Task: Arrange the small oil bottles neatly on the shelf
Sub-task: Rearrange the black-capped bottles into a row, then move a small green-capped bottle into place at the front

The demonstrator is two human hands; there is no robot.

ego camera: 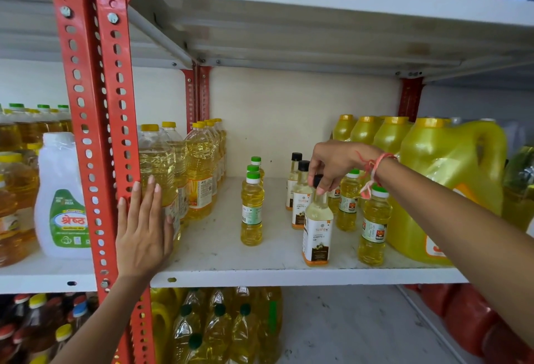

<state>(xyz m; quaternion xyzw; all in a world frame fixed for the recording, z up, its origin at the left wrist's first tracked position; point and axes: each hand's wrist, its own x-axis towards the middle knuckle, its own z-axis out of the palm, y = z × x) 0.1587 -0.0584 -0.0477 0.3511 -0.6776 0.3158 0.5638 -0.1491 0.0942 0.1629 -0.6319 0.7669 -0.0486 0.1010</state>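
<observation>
Right hand (332,165) is reaching in from the right, grip pinching the black cap of the front coconut oil bottle (317,230), fingers closed around the cap from above. That bottle is standing upright near the front edge of the white shelf (219,259), base on the shelf as far as I can tell. Two more black-capped bottles (300,199) are lining up behind it, running toward the back wall.

Left of that, three green-capped yellow oil bottles (252,210) are standing in a tight front-to-back row, well apart from the coconut row. Right of it, two more green-capped bottles (374,227) are sitting just beside the big yellow jugs (439,190), partly under the wrist.

Left hand (143,230) is lying flat, grip wide, holding nothing, palm against the red slotted upright (98,132) and fingertips touching the large clear oil bottle (157,167) at the shelf's left end.

Red thread bracelet (375,167) is hanging on the right wrist.
</observation>
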